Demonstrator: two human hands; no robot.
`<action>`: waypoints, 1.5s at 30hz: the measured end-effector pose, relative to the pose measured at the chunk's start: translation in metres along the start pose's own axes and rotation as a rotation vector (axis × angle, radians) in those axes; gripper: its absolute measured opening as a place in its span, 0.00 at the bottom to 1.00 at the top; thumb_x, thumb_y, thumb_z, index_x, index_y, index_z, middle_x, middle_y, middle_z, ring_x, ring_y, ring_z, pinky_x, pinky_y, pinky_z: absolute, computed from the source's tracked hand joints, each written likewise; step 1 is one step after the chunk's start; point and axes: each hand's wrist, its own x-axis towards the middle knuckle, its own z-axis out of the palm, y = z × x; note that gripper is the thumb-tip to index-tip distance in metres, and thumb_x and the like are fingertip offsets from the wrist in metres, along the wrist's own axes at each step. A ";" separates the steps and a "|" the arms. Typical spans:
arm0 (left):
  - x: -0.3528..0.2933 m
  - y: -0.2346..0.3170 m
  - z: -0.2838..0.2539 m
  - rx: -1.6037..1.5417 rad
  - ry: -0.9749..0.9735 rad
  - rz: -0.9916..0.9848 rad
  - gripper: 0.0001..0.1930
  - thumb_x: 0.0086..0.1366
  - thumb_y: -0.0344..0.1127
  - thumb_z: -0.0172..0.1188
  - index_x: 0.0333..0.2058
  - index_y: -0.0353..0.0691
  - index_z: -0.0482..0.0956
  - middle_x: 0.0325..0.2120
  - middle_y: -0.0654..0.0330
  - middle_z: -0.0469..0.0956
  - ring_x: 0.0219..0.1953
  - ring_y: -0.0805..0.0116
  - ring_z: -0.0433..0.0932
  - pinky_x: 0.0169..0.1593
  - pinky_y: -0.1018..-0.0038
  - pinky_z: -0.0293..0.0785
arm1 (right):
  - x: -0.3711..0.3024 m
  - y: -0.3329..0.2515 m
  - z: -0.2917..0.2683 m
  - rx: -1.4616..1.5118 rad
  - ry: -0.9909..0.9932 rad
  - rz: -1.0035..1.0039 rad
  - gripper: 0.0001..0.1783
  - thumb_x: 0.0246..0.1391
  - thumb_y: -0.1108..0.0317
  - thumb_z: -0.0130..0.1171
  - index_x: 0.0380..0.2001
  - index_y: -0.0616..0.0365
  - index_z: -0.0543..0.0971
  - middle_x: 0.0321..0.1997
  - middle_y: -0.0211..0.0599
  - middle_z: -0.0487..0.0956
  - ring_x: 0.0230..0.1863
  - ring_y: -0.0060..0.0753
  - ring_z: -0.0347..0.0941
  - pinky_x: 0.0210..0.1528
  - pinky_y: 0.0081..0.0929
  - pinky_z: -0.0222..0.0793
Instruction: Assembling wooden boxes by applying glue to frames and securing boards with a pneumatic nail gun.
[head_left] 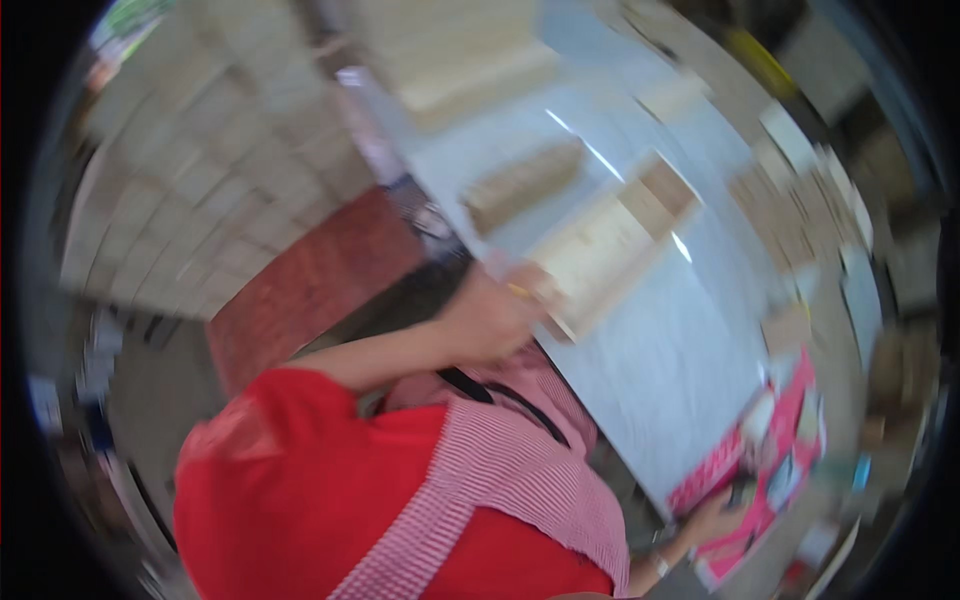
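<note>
My left hand [497, 315] is closed at the near end of a long, shallow wooden box [590, 255] on the white-topped table. Its fingers are blurred but appear to grip the box's end wall; a small yellow spot shows at them. A wooden block [655, 205] or divider sits in the box's far end. My right hand [715, 520] reaches far to the right, over a pink printed carton [775, 510]. Its fingers close around something small and dark [742, 490], too smeared to name.
Beside the box lies a brown block-like piece [525, 185]. Pale wooden boards [480, 80] stand at the table's far end. Stacked wood pieces [800, 205] line the right side. A reddish board [320, 285] and stacked pale blocks [220, 190] are on the left.
</note>
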 end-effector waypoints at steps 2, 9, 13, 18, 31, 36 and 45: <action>0.010 0.002 0.017 0.095 -0.097 0.022 0.12 0.60 0.36 0.53 0.42 0.54 0.80 0.42 0.61 0.79 0.49 0.60 0.75 0.53 0.45 0.62 | -0.001 -0.028 0.013 0.061 0.023 -0.029 0.25 0.60 0.60 0.59 0.52 0.73 0.75 0.50 0.61 0.78 0.51 0.55 0.76 0.55 0.42 0.70; 0.015 0.015 -0.031 0.070 -0.064 0.014 0.06 0.55 0.35 0.57 0.32 0.46 0.75 0.31 0.67 0.76 0.42 0.66 0.74 0.52 0.57 0.64 | -0.041 -0.138 0.073 0.216 -0.118 -0.227 0.26 0.56 0.58 0.62 0.51 0.68 0.76 0.47 0.54 0.80 0.46 0.52 0.78 0.48 0.49 0.76; -0.003 0.022 -0.121 0.161 0.250 0.055 0.09 0.54 0.33 0.57 0.36 0.44 0.77 0.31 0.66 0.74 0.42 0.66 0.74 0.51 0.56 0.64 | -0.056 -0.165 0.105 0.420 -0.222 -0.169 0.24 0.60 0.62 0.58 0.51 0.73 0.76 0.51 0.59 0.77 0.52 0.56 0.74 0.58 0.45 0.68; -0.066 -0.002 -0.251 0.712 0.630 -0.173 0.14 0.46 0.32 0.63 0.35 0.43 0.77 0.33 0.58 0.72 0.43 0.55 0.72 0.50 0.52 0.62 | -0.071 -0.165 0.122 0.286 0.102 -0.517 0.19 0.56 0.59 0.59 0.41 0.67 0.80 0.40 0.55 0.80 0.40 0.58 0.76 0.44 0.50 0.73; -0.238 -0.176 -0.526 1.201 0.907 -1.039 0.33 0.47 0.37 0.63 0.55 0.36 0.69 0.55 0.42 0.68 0.63 0.42 0.61 0.63 0.44 0.59 | -0.072 -0.176 0.121 0.142 0.155 -0.604 0.15 0.56 0.59 0.54 0.35 0.62 0.78 0.35 0.50 0.77 0.36 0.58 0.71 0.40 0.53 0.65; -0.261 -0.241 -0.543 1.007 0.738 -0.980 0.32 0.49 0.37 0.63 0.55 0.38 0.70 0.58 0.45 0.69 0.65 0.44 0.62 0.63 0.46 0.62 | -0.076 -0.182 0.116 0.180 0.115 -0.544 0.14 0.56 0.60 0.54 0.33 0.61 0.78 0.33 0.50 0.76 0.35 0.58 0.71 0.39 0.53 0.65; -0.222 -0.267 -0.549 1.004 0.430 -1.279 0.27 0.47 0.37 0.60 0.48 0.37 0.76 0.53 0.47 0.74 0.61 0.45 0.68 0.58 0.47 0.68 | -0.075 -0.178 0.120 0.096 0.106 -0.590 0.12 0.55 0.62 0.53 0.31 0.61 0.79 0.33 0.50 0.76 0.35 0.59 0.70 0.39 0.53 0.64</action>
